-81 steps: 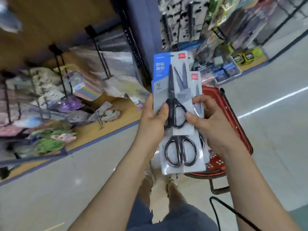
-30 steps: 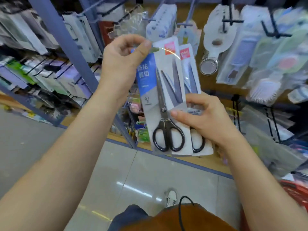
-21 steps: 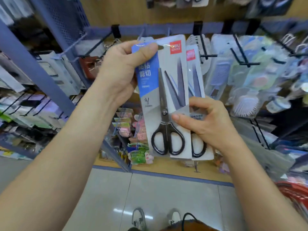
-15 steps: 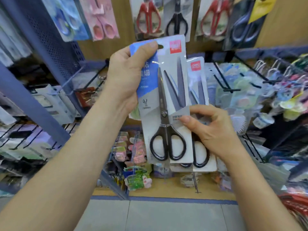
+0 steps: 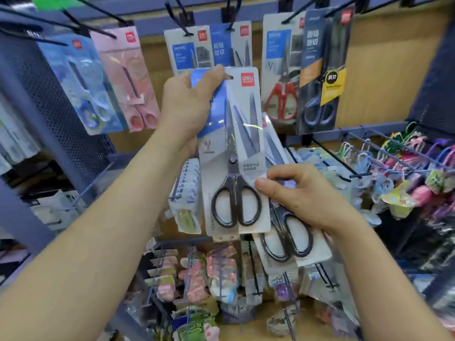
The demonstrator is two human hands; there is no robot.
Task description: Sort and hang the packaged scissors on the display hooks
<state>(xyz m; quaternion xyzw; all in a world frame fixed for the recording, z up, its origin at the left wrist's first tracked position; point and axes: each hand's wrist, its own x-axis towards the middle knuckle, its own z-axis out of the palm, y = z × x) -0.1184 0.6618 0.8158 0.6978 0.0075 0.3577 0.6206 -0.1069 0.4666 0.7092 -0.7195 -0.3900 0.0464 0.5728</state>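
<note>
Scissors pack (image 5: pixel 234 153): top pinched by left hand (image 5: pixel 187 104); right hand (image 5: pixel 295 193) grips lower packs.

The front pack (image 5: pixel 234 153) stands upright in the middle, before the display. The left hand (image 5: pixel 189 104) holds its top left corner. The right hand (image 5: pixel 302 195) is at its lower right edge and grips the second pack (image 5: pixel 288 239), which lies behind the front one, lower and more to the right. Behind both, a row of hanging packs (image 5: pixel 280 67) is on the display hooks (image 5: pixel 182 18). Lower hooks (image 5: pixel 364 153) with small goods (image 5: pixel 396 200) are at the right, below this row.
</note>
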